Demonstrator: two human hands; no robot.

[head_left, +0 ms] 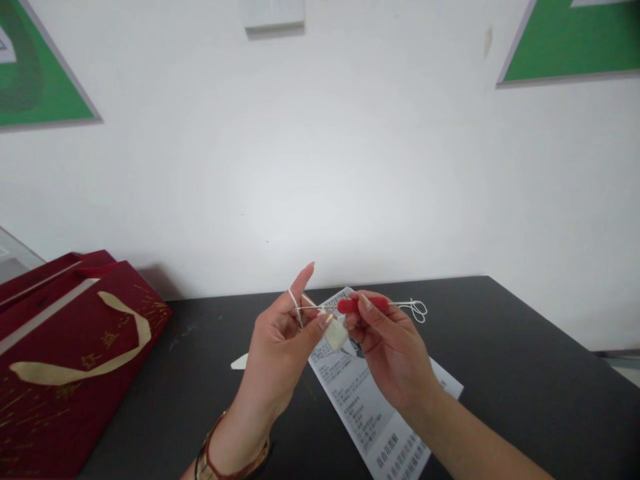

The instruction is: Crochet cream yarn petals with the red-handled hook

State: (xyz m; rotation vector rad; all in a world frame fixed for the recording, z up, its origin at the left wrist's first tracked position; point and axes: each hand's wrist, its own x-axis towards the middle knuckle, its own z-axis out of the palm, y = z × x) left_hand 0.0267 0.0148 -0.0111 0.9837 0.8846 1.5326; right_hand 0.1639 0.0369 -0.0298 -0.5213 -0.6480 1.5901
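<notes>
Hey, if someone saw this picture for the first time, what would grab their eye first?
Most likely the two hands raised mid-frame over the black table: the right hand pinches a red-handled hook tool, while the left hand holds a small cream crocheted piece with thin white yarn looped over its forefinger. Next, the dark red gift bag with a gold ribbon at far left, and the printed white leaflet beneath the hands.

left hand (280,340) raised, right hand (387,343) pinching
</notes>
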